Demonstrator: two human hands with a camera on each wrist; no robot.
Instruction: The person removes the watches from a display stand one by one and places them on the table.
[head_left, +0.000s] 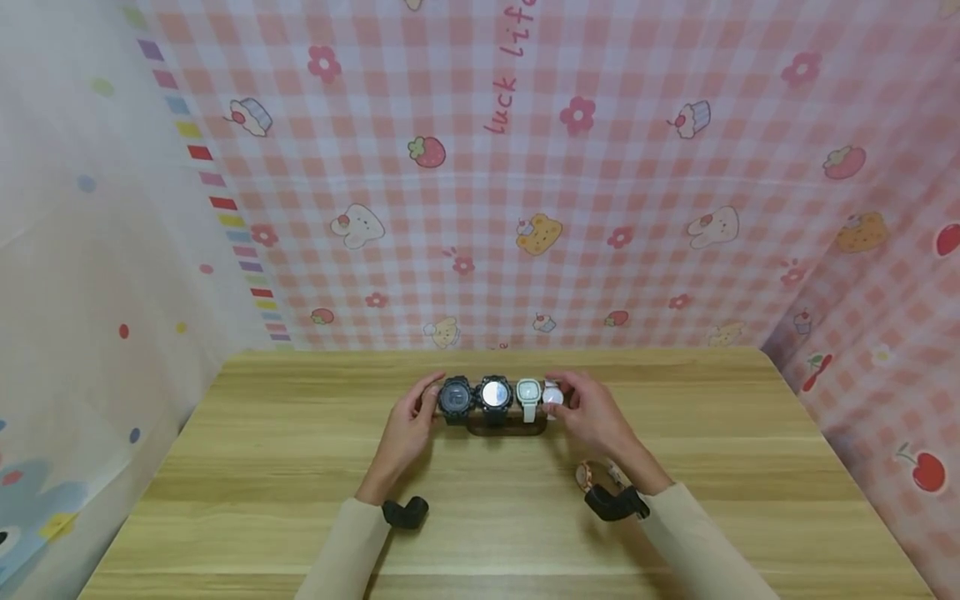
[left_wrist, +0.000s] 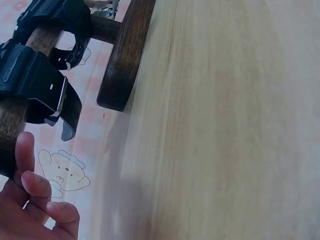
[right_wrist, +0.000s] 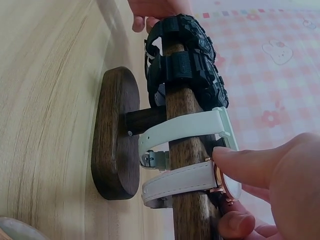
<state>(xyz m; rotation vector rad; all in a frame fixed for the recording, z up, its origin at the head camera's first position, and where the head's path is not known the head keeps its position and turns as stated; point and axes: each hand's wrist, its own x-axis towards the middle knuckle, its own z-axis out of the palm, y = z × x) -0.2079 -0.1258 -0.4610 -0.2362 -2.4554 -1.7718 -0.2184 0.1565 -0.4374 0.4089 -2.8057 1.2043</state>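
A dark wooden watch stand (right_wrist: pixel 115 135) has a horizontal bar on a rounded base. My left hand (head_left: pixel 405 429) holds the bar's left end, its fingers (left_wrist: pixel 25 155) curled at the wood beside the black watches. Two chunky black watches, one (head_left: pixel 455 398) at the end and another (head_left: pixel 495 393) inward, hang strapped round the bar. Right of them is a pale mint square-faced watch (right_wrist: pixel 185 127). At the right end, my right hand (head_left: pixel 596 417) pinches the rose-gold case of a white-strapped watch (right_wrist: pixel 185 182) between thumb and fingers; its strap loops round the bar.
Near my right wrist, another rose-gold watch (head_left: pixel 584 475) lies on the wooden table (head_left: pixel 480 525). Black wrist-camera mounts (head_left: pixel 406 512) sit at both cuffs. A pink checked cloth (head_left: pixel 480 200) hangs behind the table's back edge, with printed cloth at both sides.
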